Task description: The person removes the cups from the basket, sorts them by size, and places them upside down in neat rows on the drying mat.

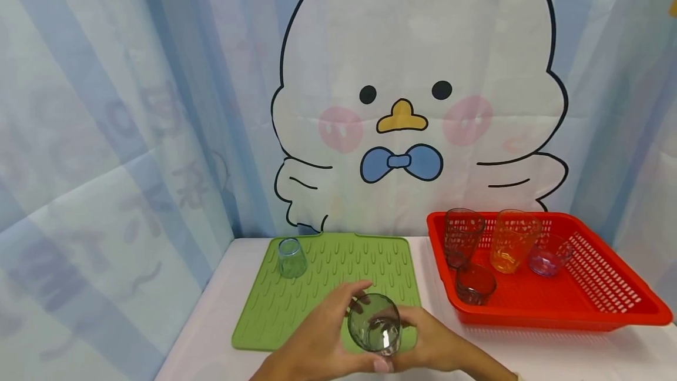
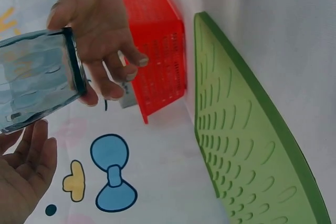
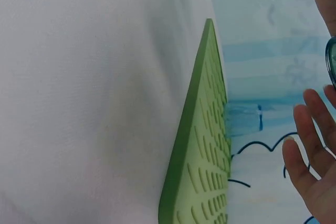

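A clear grey drinking glass (image 1: pixel 374 323) is held between both hands above the front of a green drying mat (image 1: pixel 338 310). The left hand (image 1: pixel 328 337) grips it from the left, thumb at the near side and fingers on the far side. From the other side the right hand (image 1: pixel 436 343) holds it. In the left wrist view, the right thumb lies by the rim of the glass (image 2: pixel 39 80), and the left fingers (image 2: pixel 37 148) are along its lower side. A small bluish glass (image 1: pixel 292 258) stands at the mat's back left, narrower end up.
On the right sits a red plastic basket (image 1: pixel 550 319). It holds a tall clear glass (image 1: pixel 463 234), an orange glass (image 1: pixel 513 246), a short clear glass (image 1: pixel 475 286) and a purplish bowl-shaped glass (image 1: pixel 550 258). A curtain (image 1: pixel 254 104) with a cartoon bird hangs behind the white table (image 1: pixel 211 316).
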The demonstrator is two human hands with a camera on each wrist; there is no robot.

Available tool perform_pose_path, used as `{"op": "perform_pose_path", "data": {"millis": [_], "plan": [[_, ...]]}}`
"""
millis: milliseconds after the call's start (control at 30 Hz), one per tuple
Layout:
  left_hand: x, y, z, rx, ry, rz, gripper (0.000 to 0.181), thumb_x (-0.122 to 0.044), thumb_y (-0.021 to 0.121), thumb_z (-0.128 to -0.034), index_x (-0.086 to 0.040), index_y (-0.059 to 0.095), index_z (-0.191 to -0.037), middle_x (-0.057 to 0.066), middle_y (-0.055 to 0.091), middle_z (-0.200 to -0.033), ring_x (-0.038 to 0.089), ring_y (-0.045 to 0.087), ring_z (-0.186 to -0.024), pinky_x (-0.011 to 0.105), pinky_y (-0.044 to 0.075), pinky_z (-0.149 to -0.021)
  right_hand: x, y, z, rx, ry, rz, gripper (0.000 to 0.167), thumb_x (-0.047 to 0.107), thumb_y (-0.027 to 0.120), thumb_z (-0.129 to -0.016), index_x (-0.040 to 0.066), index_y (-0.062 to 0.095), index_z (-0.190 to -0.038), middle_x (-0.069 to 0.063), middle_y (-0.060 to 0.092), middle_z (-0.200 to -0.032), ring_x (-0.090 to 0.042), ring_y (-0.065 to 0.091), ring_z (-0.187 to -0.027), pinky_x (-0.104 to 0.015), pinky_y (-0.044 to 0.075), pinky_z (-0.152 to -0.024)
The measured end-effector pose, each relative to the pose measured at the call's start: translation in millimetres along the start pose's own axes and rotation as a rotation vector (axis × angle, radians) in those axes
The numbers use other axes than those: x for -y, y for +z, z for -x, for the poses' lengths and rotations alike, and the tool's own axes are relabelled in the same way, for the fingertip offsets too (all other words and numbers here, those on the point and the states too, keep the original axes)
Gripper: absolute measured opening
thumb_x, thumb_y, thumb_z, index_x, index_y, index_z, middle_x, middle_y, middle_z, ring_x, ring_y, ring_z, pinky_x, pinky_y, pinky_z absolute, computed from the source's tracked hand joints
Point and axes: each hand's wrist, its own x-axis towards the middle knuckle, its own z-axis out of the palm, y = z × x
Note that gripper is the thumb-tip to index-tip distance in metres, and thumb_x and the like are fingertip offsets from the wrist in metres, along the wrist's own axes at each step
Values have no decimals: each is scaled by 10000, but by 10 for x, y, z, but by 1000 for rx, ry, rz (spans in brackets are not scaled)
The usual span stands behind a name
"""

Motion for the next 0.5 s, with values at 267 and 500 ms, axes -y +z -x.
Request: {"op": "perform_pose_path", "data": {"millis": [267,500], "plan": [[34,-8,18,-4,20,-30,844,-560,748,-848,-249,336,-1516,-70,526,-1259,49,545,-1084,272,520,-914,8,-98,17,-20,-28,16,441,159,794,-830,183,652,-1247,7,704,-1139,-126,642,-1067,-312,532,-883],[54,-2,45,21,-52,15,809,-508,756,-863,-274,336,-1514,-59,519,-1272,68,546,-1084,299,534,-886,37,-161,42,-52,13,-4,514,134,794,-824,162,633,-1312,-94,691,-1202,-98,623,-1078,-311,530,-880]]}}
